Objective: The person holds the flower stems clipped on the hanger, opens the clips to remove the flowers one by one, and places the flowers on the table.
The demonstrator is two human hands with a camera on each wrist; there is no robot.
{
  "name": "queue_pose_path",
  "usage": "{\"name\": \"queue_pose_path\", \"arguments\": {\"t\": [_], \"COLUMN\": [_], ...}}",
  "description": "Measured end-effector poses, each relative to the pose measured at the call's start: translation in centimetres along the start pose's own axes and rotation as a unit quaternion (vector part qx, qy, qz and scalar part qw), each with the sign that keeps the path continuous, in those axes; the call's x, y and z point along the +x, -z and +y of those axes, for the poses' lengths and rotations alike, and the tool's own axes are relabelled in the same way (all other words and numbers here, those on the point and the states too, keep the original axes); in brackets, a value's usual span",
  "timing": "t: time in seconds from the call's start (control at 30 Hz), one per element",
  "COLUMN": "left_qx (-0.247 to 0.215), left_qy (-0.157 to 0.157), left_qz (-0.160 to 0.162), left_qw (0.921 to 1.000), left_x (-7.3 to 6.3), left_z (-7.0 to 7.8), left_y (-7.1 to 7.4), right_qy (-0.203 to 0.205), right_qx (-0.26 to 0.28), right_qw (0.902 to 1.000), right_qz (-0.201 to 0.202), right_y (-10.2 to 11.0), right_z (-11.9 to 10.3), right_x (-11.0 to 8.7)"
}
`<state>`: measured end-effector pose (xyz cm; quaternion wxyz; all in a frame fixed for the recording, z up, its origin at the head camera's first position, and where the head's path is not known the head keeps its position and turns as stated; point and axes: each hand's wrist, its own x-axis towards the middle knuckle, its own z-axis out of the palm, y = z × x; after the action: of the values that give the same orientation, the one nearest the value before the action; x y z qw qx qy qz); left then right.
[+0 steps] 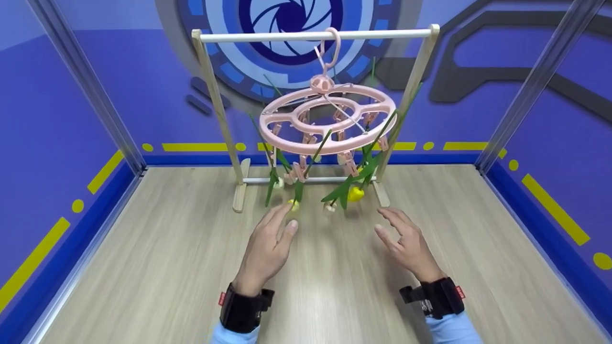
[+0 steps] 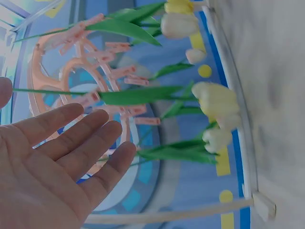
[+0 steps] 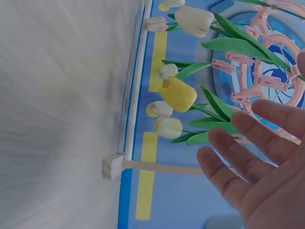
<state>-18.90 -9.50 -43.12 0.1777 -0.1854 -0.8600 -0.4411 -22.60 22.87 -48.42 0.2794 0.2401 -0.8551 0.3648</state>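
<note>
A pink round clip hanger (image 1: 267, 131) hangs by its hook from the white bar of a wooden rack. Several artificial tulips hang head down from its pink clips (image 1: 350, 165), among them a yellow tulip (image 1: 355, 194) and white tulips (image 3: 194, 21) with green leaves. My left hand (image 1: 267, 246) is held out in front of the hanger's left side, fingers extended and nothing in it; a pale yellow tulip (image 2: 218, 100) hangs beyond it. On the right, my right hand (image 1: 406, 243) is likewise extended and holds nothing, its palm facing inward.
The wooden rack (image 1: 217, 100) stands on feet at the back of the wood-grain table (image 1: 330, 277), with a white lower bar (image 1: 315, 180) between its posts. Blue printed walls (image 1: 71, 110) with yellow stripes enclose the table at the back and both sides.
</note>
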Motion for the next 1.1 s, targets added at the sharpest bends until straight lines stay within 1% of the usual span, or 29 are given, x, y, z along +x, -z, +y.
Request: {"name": "queue_pose_path", "arguments": {"t": [0.17,0.37,0.6,0.77,0.93,1.1], "left_qx": [-0.032,-0.061,-0.087,-0.111,-0.135,-0.185], "left_qy": [-0.016,-0.034,-0.045,-0.038,-0.038,-0.028], "left_qz": [0.0,0.007,0.017,0.021,0.023,0.011], "left_qw": [0.9994,0.9975,0.9951,0.9929,0.9899,0.9823], "left_x": [1.0,2.3,3.6,4.8,5.5,6.1], "left_z": [0.8,1.6,2.1,2.3,2.5,2.7], "left_y": [-1.0,-2.1,-3.8,-5.0,-6.1,-7.2], "right_qy": [0.0,-0.011,-0.007,-0.031,-0.066,-0.091], "right_qx": [0.017,0.066,0.107,0.128,0.143,0.148], "right_qw": [0.9998,0.9977,0.9939,0.9913,0.9874,0.9848], "right_qz": [0.01,0.016,0.024,0.009,-0.013,-0.013], "right_y": [0.0,-0.5,-1.1,-1.4,-1.6,-1.6], "right_z": [-0.1,-0.7,-1.1,-1.3,-1.4,-1.6], "right_x": [1.1,2.5,3.1,3.6,4.2,5.4]}}
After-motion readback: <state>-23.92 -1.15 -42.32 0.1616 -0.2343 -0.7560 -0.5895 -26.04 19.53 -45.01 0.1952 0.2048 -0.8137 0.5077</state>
